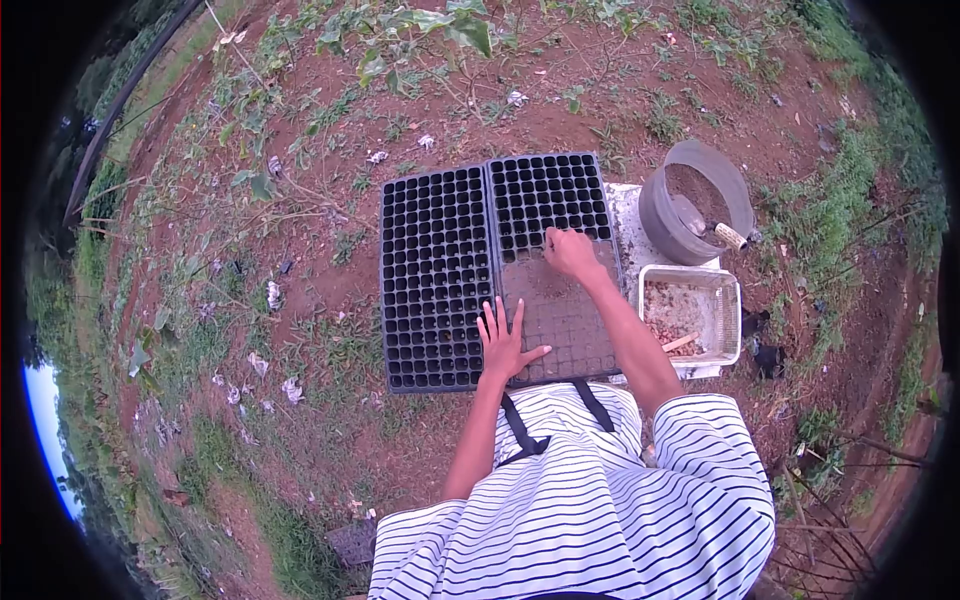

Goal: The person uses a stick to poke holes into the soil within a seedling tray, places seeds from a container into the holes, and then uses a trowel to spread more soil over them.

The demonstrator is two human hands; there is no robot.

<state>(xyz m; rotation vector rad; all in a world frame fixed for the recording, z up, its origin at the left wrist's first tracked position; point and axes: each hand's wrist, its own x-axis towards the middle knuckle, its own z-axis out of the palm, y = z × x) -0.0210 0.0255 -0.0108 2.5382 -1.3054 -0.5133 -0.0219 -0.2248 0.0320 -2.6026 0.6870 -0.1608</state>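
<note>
Two black seedling trays lie side by side. The left seedling tray [435, 270] shows bare dark cells, while the right seedling tray [550, 190] has bare cells in its far part and brown soil [560, 320] over its near part. My left hand [503, 345] is open, fingers spread, resting on the soil-covered side near the seam between the trays. Over the line where soil meets bare cells is my right hand [572, 252], its fingers curled closed. Whatever those fingers may hold is hidden.
To the right, a grey round tub [655, 210] holds soil and a scoop with a pale handle [731, 236]. Nearer stands a white plastic basket [735, 320] with small reddish bits and a flat wooden stick [681, 342]. Leafy plants [465, 30] grow beyond the trays.
</note>
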